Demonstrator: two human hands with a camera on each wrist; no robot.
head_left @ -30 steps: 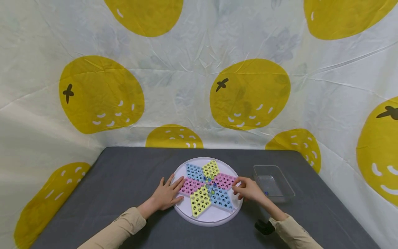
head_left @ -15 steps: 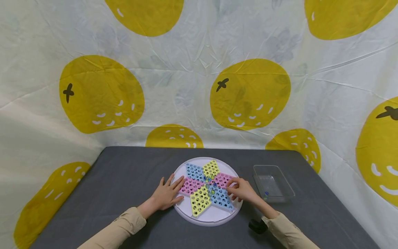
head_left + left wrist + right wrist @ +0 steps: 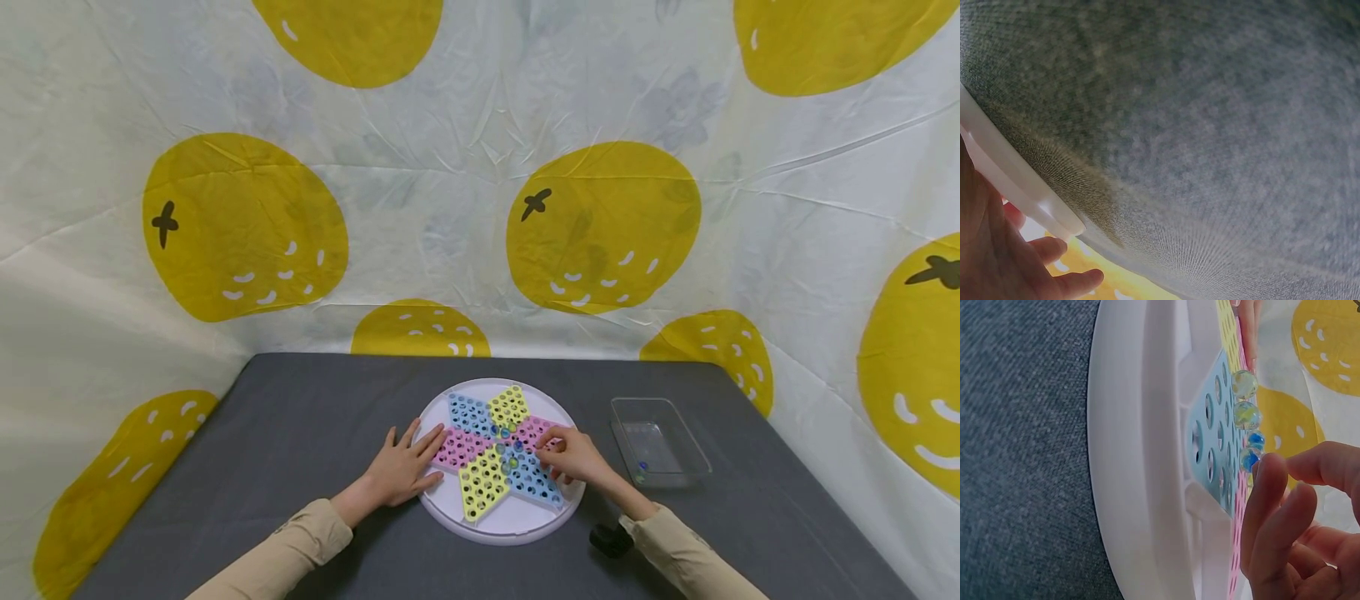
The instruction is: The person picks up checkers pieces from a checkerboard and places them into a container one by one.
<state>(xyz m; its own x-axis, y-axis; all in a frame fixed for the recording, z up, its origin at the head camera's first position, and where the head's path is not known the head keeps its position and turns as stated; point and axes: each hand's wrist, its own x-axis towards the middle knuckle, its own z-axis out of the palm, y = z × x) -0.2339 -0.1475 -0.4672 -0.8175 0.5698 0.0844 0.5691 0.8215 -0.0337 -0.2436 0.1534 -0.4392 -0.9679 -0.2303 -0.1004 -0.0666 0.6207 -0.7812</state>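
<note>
A round white Chinese checkers board (image 3: 517, 523) has a star of pink, yellow and blue hole plates. Several glass marbles (image 3: 513, 463) sit around its centre. My left hand (image 3: 397, 467) rests spread on the board's left rim, and part of it shows in the left wrist view. Over the right side, above the pink and blue plates, is my right hand (image 3: 573, 457). Its thumb and fingertips come together in a pinch, on what seems to be a marble hidden by the fingers. In the right wrist view, a clear-and-blue marble (image 3: 1250, 460) appears right beside these fingertips.
Right of the board stands a clear plastic box (image 3: 678, 429), with a few marbles (image 3: 642, 468) in its near left corner. Dark grey cloth (image 3: 337, 400) covers the table. A curtain with yellow fruit prints (image 3: 427, 242) hangs behind and at the sides.
My right hand has moved left from the board's right edge, further in over the plates, keeping its pinch. My left hand has stayed in place on the rim.
</note>
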